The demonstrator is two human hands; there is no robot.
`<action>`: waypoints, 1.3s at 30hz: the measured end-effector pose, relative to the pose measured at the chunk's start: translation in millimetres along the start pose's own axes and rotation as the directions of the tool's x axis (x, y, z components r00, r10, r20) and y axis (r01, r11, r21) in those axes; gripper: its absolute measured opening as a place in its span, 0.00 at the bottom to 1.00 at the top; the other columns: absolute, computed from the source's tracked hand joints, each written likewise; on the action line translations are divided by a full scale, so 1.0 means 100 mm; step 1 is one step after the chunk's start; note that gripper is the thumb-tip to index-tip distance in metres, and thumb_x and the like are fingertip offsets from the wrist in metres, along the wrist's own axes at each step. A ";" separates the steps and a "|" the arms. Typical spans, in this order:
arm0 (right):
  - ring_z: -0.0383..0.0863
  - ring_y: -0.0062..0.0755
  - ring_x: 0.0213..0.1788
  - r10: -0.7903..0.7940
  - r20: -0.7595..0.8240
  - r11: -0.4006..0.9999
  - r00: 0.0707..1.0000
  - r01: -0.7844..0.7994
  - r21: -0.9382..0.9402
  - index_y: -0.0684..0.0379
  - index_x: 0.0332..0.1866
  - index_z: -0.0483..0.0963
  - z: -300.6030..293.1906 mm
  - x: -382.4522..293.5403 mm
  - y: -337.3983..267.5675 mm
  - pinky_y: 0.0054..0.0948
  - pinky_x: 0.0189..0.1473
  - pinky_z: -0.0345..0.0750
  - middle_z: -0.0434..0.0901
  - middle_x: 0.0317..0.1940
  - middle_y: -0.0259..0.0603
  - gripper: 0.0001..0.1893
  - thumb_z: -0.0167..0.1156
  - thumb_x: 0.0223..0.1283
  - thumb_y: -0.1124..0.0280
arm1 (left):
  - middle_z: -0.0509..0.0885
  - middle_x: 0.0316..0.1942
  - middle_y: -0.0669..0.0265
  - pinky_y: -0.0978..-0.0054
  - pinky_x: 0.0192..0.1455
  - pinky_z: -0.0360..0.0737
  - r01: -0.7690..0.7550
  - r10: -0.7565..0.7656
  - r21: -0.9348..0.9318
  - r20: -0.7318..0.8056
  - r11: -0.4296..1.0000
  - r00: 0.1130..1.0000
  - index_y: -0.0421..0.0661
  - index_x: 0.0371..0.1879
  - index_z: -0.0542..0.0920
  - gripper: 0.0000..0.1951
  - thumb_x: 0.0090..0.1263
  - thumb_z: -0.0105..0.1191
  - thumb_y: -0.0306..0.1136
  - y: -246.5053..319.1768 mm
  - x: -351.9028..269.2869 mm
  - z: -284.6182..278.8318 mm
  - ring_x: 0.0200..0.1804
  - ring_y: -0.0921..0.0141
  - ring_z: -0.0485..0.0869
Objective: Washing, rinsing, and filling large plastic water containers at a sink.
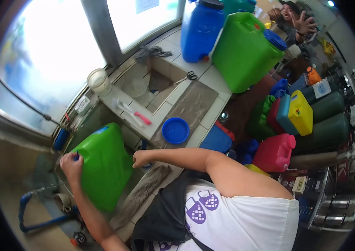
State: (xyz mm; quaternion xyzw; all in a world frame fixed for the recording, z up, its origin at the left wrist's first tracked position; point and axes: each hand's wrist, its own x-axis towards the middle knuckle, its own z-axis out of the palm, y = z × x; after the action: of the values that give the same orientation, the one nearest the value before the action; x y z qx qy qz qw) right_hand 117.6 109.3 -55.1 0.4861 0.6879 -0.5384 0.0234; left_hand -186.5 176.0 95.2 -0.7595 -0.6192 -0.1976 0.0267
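Note:
My left hand [71, 163] is closed around a small dark blue part [76, 156] at the left end of a bright green plastic jerrycan [103, 169]. This jerrycan lies in a tiled basin. My right hand [140, 158] is curled into a fist at the jerrycan's right edge; nothing shows in it, though its far side is hidden. Behind that hand is part of a blue ring [147, 165]. On the counter beyond stand a round blue plastic lid or shallow dish [175, 130] and a pink-handled knife [142, 118].
Scissors [184, 78] lie at the edge of a tiled sink [160, 105], near a white bucket [98, 82]. Blue [202, 31] and green [246, 53] containers stand at the back. Several coloured jerrycans stand at the right. A blue pipe [23, 210] is lower left. Another person [290, 22] raises both hands, upper right.

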 end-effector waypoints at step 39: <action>0.81 0.48 0.45 -0.542 -0.667 0.837 0.511 0.260 -0.481 0.53 0.39 0.81 -0.84 -0.66 -1.18 0.42 0.47 0.80 0.81 0.38 0.45 0.08 0.61 0.56 0.65 | 0.65 0.71 0.50 0.66 0.72 0.63 0.419 -0.641 -0.812 0.074 0.406 0.764 0.37 0.70 0.62 0.33 0.77 0.47 0.51 -0.55 -1.31 0.34 0.73 0.60 0.64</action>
State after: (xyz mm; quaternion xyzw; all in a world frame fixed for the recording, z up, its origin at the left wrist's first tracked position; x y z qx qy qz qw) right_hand 111.6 137.1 101.5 0.4839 0.7991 -0.1426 -0.3270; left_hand -249.6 76.6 9.3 -0.4188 -0.6653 -0.5412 -0.2985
